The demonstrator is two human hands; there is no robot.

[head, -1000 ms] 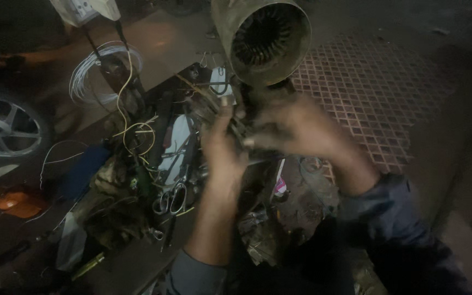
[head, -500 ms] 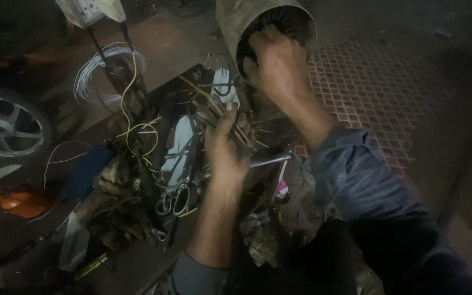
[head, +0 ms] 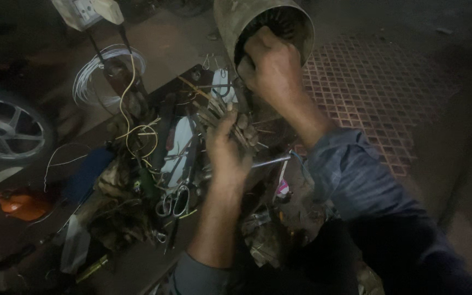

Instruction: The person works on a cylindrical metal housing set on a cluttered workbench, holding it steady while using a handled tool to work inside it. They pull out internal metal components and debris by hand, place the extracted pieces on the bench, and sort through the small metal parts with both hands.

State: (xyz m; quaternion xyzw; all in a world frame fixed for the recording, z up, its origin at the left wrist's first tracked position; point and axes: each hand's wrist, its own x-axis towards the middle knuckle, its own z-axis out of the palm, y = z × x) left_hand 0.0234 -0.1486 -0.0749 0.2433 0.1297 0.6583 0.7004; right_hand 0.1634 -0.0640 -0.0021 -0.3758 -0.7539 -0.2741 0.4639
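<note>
A cylindrical motor housing (head: 230, 19) with slotted windings inside stands at the top centre, its open end facing me. My right hand (head: 271, 68) is closed at the mouth of the housing, fingers curled over its lower rim. Below it, my left hand (head: 228, 147) grips a bundle of thin sticks (head: 206, 106) that fan out toward the upper left. What the right hand's fingers pinch is hidden.
A cluttered work surface holds scissors (head: 175, 201), a metal rod (head: 271, 161), yellow wires (head: 137, 134) and a white wire coil (head: 96, 74). A wheel (head: 4, 128) is at the left, an orange object (head: 23, 203) lower left, patterned tiles (head: 378, 93) at the right.
My right hand rose from beside the left hand to the mouth of the motor housing and stays there. The left hand keeps its grip on the sticks.
</note>
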